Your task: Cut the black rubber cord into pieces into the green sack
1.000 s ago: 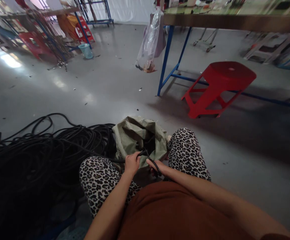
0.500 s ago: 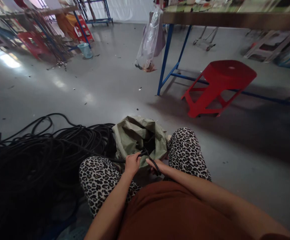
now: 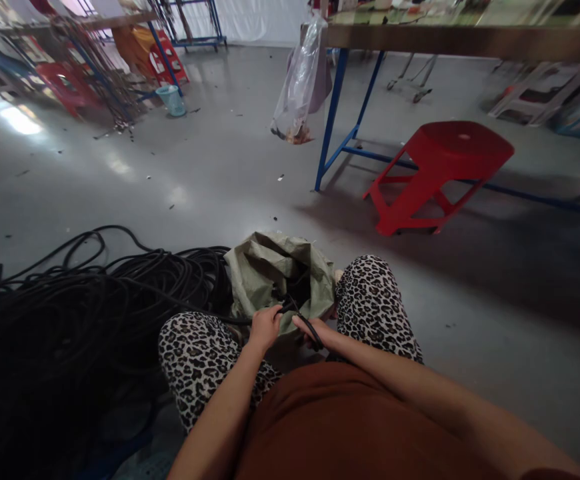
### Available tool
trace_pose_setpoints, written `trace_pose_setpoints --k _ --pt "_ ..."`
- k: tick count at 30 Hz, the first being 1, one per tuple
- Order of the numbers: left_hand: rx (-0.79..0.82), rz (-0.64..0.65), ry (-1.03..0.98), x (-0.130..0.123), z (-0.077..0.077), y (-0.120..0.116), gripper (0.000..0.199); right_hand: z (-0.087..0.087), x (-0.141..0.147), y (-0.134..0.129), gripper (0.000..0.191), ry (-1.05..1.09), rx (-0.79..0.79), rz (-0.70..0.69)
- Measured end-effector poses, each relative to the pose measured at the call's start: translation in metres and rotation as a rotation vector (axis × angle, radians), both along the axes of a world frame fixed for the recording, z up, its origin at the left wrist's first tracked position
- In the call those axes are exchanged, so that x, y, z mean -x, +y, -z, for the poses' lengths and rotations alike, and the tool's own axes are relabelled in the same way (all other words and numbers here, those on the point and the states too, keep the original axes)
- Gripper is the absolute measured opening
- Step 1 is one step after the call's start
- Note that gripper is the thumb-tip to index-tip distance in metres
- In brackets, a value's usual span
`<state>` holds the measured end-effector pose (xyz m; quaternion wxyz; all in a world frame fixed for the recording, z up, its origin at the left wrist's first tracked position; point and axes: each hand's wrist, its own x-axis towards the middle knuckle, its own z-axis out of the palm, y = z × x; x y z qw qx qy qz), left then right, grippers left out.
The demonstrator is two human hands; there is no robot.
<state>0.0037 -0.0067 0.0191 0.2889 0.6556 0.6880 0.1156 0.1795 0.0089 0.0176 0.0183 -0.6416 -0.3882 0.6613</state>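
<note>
My left hand (image 3: 265,327) is closed around a black rubber-like tube (image 3: 235,321), close to its end. The tube runs in over my left knee from a big tangled heap of black tubing (image 3: 170,280) on the floor. Black-handled scissors (image 3: 313,333) are in my right hand (image 3: 315,331), their blades pointing at the tube's end. Both hands are over the near rim of an open olive-green woven sack (image 3: 250,263) between my knees. Dark pieces lie inside the sack, too shadowed to make out.
A red plastic stool (image 3: 463,143) stands ahead on the right beside a blue-legged table (image 3: 420,39). A clear plastic bag (image 3: 300,80) hangs at the table's corner. Far left are a light-blue bin (image 3: 171,100) and more red stools (image 3: 67,87). Small scraps dot the grey floor (image 3: 210,173).
</note>
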Motion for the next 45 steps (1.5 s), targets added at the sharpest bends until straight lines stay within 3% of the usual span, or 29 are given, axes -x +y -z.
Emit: trace_pose_setpoints --k 5,12,16,28,45 --pt "-0.007 0.009 0.03 -0.001 0.0 0.001 0.032 0.012 -0.003 0.0 0.05 0.001 0.002 -0.054" --pt "0.008 0.042 0.052 -0.001 -0.004 -0.001 0.033 0.002 -0.005 0.001 0.045 0.013 -0.034 -0.131" --pt "0.027 0.073 0.043 -0.001 -0.005 -0.001 0.034 0.005 -0.004 0.0 0.047 -0.013 -0.023 -0.122" --pt "0.029 0.067 0.064 0.004 0.007 0.0 0.033 0.023 -0.009 -0.002 0.06 -0.099 -0.145 -0.215" --pt "0.037 0.077 0.12 0.002 -0.004 -0.002 0.032 0.021 -0.01 -0.001 0.06 -0.105 -0.122 -0.294"
